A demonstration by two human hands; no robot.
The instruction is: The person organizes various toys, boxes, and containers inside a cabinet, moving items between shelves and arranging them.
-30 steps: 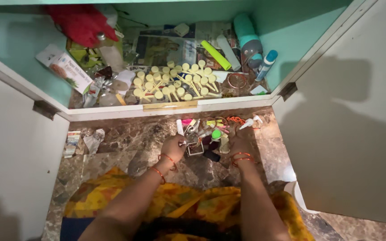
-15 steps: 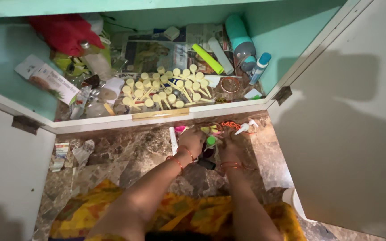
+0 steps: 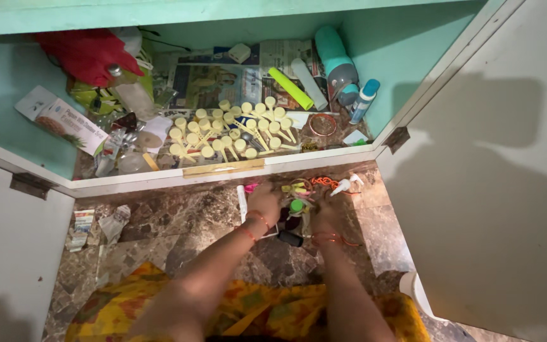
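My left hand (image 3: 264,201) and my right hand (image 3: 324,216) are both down in a pile of small items (image 3: 299,197) on the brown marble floor (image 3: 172,218), just in front of an open low cabinet. The pile has a green cap, pink and yellow bits, an orange coil (image 3: 323,182) and a white spray nozzle (image 3: 343,184). A white tube (image 3: 242,202) lies beside my left hand. Both hands have curled fingers on the pile; what each grips is hidden. Orange bangles sit on both wrists.
Inside the cabinet lie several pale yellow scoops (image 3: 235,133) on newspaper, a teal bottle (image 3: 333,56), a lime tube (image 3: 290,88), a red cloth (image 3: 87,54) and a printed box (image 3: 61,119). White doors (image 3: 489,190) stand open on both sides. Paper scraps (image 3: 96,225) lie left.
Both hands have pushed forward from the near edge of the pile into its middle. The view has shifted slightly left and closer to the cabinet.
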